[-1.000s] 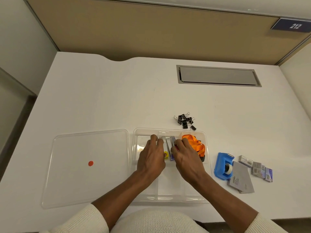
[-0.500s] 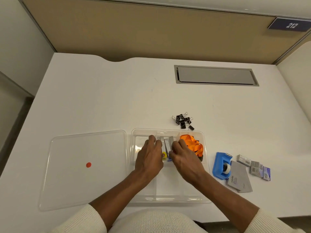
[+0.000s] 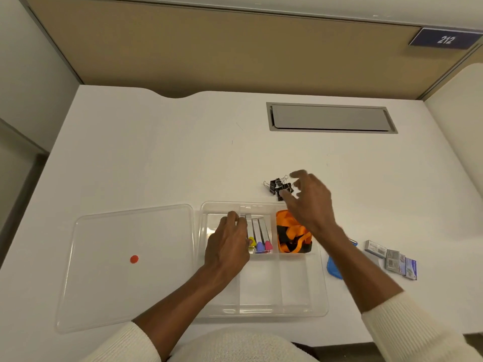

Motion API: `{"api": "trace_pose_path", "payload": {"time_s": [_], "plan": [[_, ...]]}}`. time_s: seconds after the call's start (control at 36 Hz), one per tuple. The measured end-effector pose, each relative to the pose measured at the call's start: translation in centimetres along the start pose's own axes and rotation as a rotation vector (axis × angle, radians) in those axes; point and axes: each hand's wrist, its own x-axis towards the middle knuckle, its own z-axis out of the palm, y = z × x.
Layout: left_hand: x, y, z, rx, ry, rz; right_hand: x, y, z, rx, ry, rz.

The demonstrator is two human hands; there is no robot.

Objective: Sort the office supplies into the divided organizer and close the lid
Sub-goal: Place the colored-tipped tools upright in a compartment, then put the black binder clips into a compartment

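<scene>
The clear divided organizer lies near the desk's front edge, its lid flat to its left. Several silver highlighters with yellow, purple and pink caps lie in the back middle compartment. An orange and black lanyard fills the back right compartment. My left hand rests in the organizer, fingers against the leftmost highlighters. My right hand hovers with fingers spread just right of a pile of black binder clips behind the organizer.
Right of the organizer lie a blue tape dispenser, partly hidden by my right forearm, and several small staple boxes. A grey cable hatch sits in the desk's back. A red dot marks the lid.
My right hand left the highlighters and rose back and right to the binder clips, fingers opening. My left hand stayed at the highlighters.
</scene>
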Motion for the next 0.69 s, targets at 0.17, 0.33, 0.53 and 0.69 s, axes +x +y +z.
{"api": "trace_pose_path", "payload": {"time_s": [0.17,0.33,0.53,0.69], "plan": [[2.5,2.2,-3.1,0.104,0.143,0.054,5.3,2.8,0.5,-0.001,-0.236,0.246],[9.2,3.9,-5.1,0.118,0.133,0.153,7.0,3.5,2.2,-0.07,-0.426,0.302],[16.9,4.4,-3.3,0.276,-0.108,0.356,7.3,3.8,4.5,-0.067,-0.407,0.337],[20.3,4.5,-1.5,0.22,-0.286,0.513,8.0,4.5,5.3,0.017,-0.348,0.295]]}}
